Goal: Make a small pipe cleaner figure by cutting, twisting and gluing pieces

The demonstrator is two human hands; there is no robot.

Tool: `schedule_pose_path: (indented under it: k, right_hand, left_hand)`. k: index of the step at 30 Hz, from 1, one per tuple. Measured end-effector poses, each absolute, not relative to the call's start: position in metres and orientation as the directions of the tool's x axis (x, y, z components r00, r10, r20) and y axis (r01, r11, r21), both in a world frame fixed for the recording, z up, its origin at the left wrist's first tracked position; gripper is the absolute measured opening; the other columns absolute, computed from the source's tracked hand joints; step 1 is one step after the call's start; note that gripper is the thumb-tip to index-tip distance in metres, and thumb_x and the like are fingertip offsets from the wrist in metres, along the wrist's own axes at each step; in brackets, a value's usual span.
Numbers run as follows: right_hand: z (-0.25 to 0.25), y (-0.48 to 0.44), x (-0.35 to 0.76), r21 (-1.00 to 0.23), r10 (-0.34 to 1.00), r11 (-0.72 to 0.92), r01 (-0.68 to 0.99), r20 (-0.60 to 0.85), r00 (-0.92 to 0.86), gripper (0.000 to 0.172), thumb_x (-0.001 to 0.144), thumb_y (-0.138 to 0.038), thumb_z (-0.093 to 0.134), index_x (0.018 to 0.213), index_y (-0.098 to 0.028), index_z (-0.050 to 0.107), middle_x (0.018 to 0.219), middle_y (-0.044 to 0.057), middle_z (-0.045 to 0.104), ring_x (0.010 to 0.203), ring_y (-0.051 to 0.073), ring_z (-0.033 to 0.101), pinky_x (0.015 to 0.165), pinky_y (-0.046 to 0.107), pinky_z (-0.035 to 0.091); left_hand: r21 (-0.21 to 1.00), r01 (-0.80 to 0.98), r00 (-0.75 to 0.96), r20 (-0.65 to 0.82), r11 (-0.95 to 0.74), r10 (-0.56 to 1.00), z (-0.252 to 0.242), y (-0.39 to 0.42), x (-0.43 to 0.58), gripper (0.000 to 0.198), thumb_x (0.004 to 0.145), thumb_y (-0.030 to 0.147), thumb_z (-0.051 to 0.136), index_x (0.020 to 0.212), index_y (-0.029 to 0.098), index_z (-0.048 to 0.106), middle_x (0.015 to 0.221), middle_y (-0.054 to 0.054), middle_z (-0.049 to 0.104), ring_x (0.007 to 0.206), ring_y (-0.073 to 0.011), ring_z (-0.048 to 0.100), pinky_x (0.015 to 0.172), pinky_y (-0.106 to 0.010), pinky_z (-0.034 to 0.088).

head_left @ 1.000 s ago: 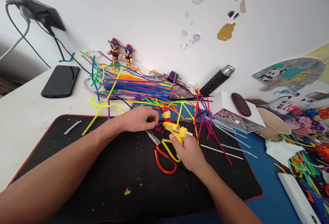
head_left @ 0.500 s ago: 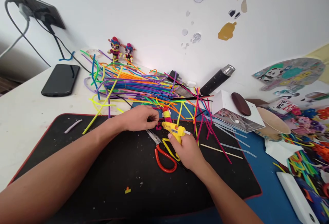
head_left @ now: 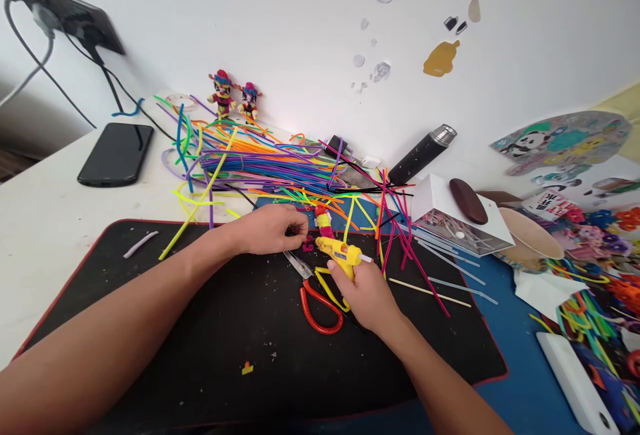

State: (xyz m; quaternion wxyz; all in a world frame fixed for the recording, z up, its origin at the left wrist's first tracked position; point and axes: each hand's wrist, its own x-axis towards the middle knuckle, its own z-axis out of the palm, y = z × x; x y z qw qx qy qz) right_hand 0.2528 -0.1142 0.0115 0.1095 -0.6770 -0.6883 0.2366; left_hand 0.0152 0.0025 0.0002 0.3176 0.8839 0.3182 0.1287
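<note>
My right hand [head_left: 367,295] is wrapped round a yellow hot glue gun [head_left: 345,255] with a white glue stick poking out of its back. Its nozzle points left toward my left hand [head_left: 275,227], whose fingers are curled together in a pinch; whatever they hold is too small to make out. Small magenta pieces [head_left: 308,244] lie by the fingertips. Just behind the nozzle is a little red, yellow and magenta pipe-cleaner figure [head_left: 323,218]. Red-handled scissors [head_left: 320,308] rest on the black mat [head_left: 210,342], blades partly under my left hand, beside a bent yellow pipe cleaner [head_left: 325,283].
A heap of coloured pipe cleaners [head_left: 270,162] spreads along the wall, near two finished dolls [head_left: 221,94]. A phone [head_left: 116,154] lies at left. At right are a black flask [head_left: 423,155], a white box [head_left: 457,218], clear glue sticks [head_left: 450,258] and a bowl [head_left: 533,238].
Both hands and the glue gun hold almost the same place. The whole view has shifted very slightly; nothing is visibly taken up or let go.
</note>
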Motion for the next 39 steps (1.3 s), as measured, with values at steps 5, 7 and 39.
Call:
schedule_pose_path:
  k: [5,7,39]
  right_hand:
    - [0.0127,-0.1138,0.2504,-0.484,0.98,-0.035,0.875,-0.19,-0.066,0.048,0.103,-0.041,0.053,0.061,-0.025,0.038,0.054,-0.001,0.048,0.05,0.015,0.043,0.052,0.03,0.029]
    - [0.0128,-0.1132,0.2499,-0.488,0.98,-0.03,0.872,-0.186,-0.07,0.048,0.103,-0.041,0.053,0.061,-0.025,0.037,0.055,-0.002,0.048,0.05,0.015,0.043,0.052,0.03,0.029]
    - [0.0122,-0.1108,0.2533,-0.427,0.986,0.048,0.903,-0.126,-0.111,0.05,0.103,-0.04,0.055,0.057,-0.025,0.042,0.051,-0.002,0.046,0.048,0.016,0.045,0.05,0.03,0.03]
  left_hand:
    - [0.641,0.487,0.759,0.024,-0.593,0.65,-0.0003,0.0031,0.0156,0.012,0.087,0.024,0.059,0.087,0.021,0.071,0.087,-0.001,0.073,0.079,-0.018,0.064,0.07,-0.026,0.04]
    - [0.64,0.486,0.759,0.029,-0.595,0.65,-0.0009,0.0034,0.0155,0.012,0.087,0.025,0.059,0.086,0.021,0.071,0.086,-0.001,0.073,0.08,-0.0184,0.064,0.071,-0.026,0.04]
    - [0.66,0.466,0.764,0.036,-0.59,0.644,-0.0007,0.0037,0.0143,0.011,0.087,0.025,0.059,0.085,0.021,0.069,0.083,-0.001,0.073,0.081,-0.0186,0.063,0.072,-0.026,0.041]
